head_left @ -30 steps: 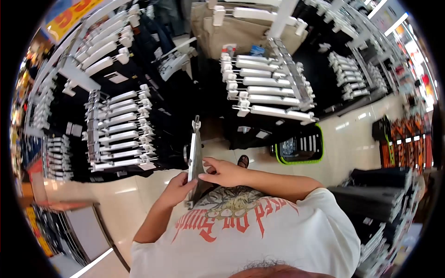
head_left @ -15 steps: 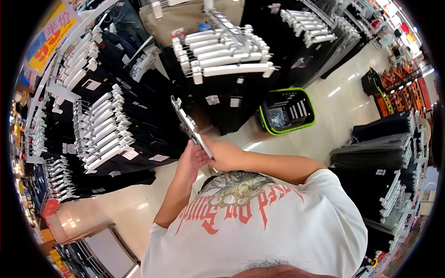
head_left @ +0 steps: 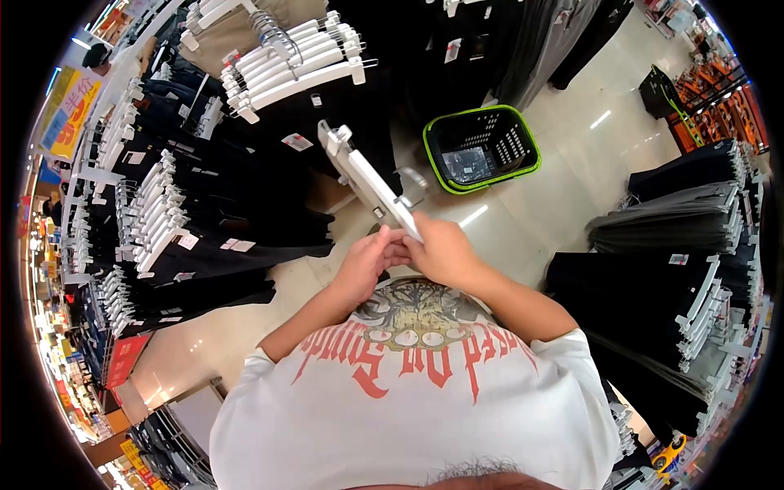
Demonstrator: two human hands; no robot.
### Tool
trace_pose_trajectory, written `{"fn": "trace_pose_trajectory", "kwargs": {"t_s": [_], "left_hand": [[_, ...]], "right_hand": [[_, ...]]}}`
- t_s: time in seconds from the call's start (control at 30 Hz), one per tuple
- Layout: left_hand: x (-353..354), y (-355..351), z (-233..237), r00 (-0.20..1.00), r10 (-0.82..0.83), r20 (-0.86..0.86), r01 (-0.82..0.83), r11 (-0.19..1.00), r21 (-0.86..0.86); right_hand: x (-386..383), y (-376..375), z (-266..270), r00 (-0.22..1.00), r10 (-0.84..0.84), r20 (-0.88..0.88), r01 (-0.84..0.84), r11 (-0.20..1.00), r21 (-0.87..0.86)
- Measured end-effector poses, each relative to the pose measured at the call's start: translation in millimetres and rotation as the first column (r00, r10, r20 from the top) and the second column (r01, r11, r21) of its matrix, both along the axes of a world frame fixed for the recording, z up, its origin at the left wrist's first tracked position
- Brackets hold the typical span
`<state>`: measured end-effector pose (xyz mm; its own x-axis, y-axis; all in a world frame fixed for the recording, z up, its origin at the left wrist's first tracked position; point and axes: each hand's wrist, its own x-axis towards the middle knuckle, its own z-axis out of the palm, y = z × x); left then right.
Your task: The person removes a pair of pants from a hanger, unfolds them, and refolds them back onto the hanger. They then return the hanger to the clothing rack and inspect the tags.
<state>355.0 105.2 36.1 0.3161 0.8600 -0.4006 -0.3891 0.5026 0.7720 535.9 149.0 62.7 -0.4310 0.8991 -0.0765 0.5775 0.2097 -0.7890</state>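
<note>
Several white hangers [head_left: 367,180], stacked together, stretch away from my body at the middle of the view, one metal hook sticking out at their right side. My right hand [head_left: 441,249] is closed round their near end. Just left of it, my left hand [head_left: 367,263] has its fingers bent in against the right hand; whether it grips anything is hidden. Beyond the hangers, black trousers [head_left: 343,114] hang from a rack on white clip hangers [head_left: 298,73].
A black basket with a green rim [head_left: 532,155] stands on the tiled floor [head_left: 588,163], a packaged item inside. Racks of dark trousers [head_left: 237,196] line the left, and more trousers [head_left: 621,286] hang at the right. A yellow sign [head_left: 69,114] is at upper left.
The hangers and both hands have shifted right and slightly up in the view. The hook now shows at their right side. The basket and racks appear further left and higher.
</note>
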Motion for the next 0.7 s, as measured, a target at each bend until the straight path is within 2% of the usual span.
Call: {"fn": "trace_pose_trajectory", "kwargs": {"t_s": [0.1,0.2,0.37,0.47,0.53,0.6,0.7], "left_hand": [[18.1,0.7,10.1,0.981,-0.121,-0.148,0.134,0.988,0.076],[24.2,0.1,14.5,0.93,-0.14,-0.34,0.204,0.966,0.161],[0.8,4.7,-15.7,0.898,-0.161,-0.409,0.212,0.974,0.084],[-13.8,16.3,-44.8,0.865,-0.106,-0.491,0.183,0.977,0.111],[-27.1,30.9,-57.2,0.875,-0.101,-0.473,0.181,0.975,0.127],[-47.5,49.6,-67.8,0.897,-0.109,-0.428,0.195,0.967,0.163],[-89.0,85.4,-45.6,0.887,-0.035,-0.461,0.135,0.973,0.187]], "right_hand": [[45.1,-4.4,11.4,0.999,-0.021,0.026,0.02,1.0,0.012],[76.6,-5.3,23.9,0.998,-0.058,0.002,0.058,0.998,-0.03],[102.2,12.3,49.6,0.996,-0.064,-0.057,0.06,0.996,-0.062],[99.9,37.7,72.4,0.974,-0.136,-0.183,0.082,0.958,-0.274],[92.5,62.2,88.2,0.957,-0.164,-0.239,0.082,0.944,-0.32],[86.1,90.1,106.4,0.962,-0.221,-0.159,0.155,0.926,-0.344],[67.2,141.0,137.1,0.977,-0.202,-0.063,0.178,0.946,-0.27]]}}
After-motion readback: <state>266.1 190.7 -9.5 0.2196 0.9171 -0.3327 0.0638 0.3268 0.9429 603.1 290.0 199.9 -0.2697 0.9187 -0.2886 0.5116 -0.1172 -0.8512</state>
